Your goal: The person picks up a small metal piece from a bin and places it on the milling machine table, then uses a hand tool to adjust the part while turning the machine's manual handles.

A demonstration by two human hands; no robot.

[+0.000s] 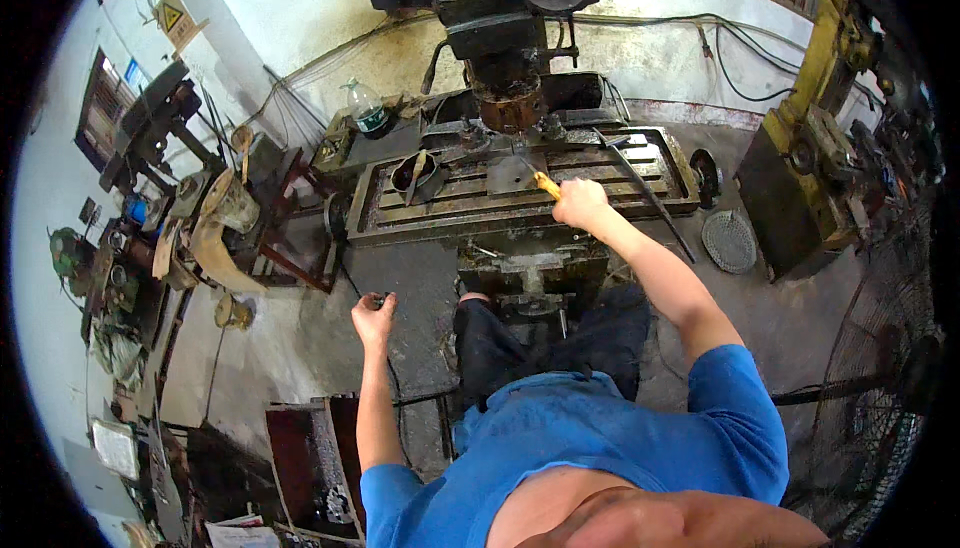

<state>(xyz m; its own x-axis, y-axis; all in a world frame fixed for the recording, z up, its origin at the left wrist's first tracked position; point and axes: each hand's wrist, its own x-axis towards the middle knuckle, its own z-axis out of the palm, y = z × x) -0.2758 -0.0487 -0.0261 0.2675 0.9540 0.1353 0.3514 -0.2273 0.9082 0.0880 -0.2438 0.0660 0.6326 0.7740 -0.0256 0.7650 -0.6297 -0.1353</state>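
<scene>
My right hand is closed around the yellow handle of a thin-tipped tool, held over the slotted table of a milling machine. Its slim end points at a flat square metal plate lying on that table, below the machine's head. Whether the tip touches the plate I cannot tell. My left hand is raised off to the left, in front of the table, fingers curled round a small dark object too small to name. A dark pot with a wooden-handled brush sits on the table's left part.
A long dark bar leans across the table's right side. Handwheels stick out at its ends. A clear bottle stands behind at the left. A round woven-looking stool top, a yellow machine and a fan guard are to the right.
</scene>
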